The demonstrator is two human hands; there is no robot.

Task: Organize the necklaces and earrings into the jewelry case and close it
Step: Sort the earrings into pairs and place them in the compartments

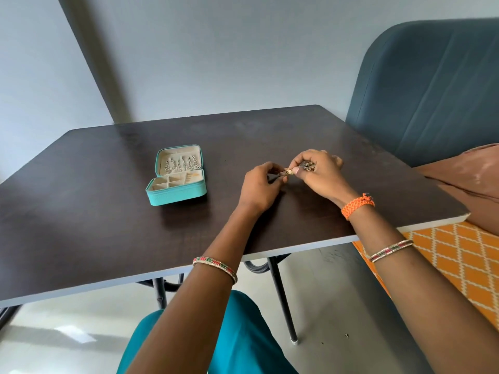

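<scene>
Two hands work over a dark table [113,211], to the right of an open teal case [176,184] that stands well apart from them. The left hand [260,188] has its fingers curled and pinches one end of a small gold-toned piece [288,171]; the right hand [320,172] pinches the other end with thumb and forefinger while its remaining fingers curl round a dark bunched cluster [307,166] — earrings or a bundled chain, too small to tell which. The piece is held between the two hands just above the tabletop, not resting on it. In the case, the raised lid [179,159] already carries several hanging chains, and the tray below is split into compartments; something pale gold lies in the rear right section, though its form cannot be read. Judged risks: the two hands appear to be drawing one item free of the cluster, and if links or hooks are snagged, a firm pull could bend a hook or tighten a knot. A slipped pinch would drop the piece — small parts may bounce or roll toward the near table edge and to the floor [318,268]. The case must also be crossed to on the left; carrying a loose bunch that way invites spills. Closing the lid over a stray chain end could jam the zip.
</scene>
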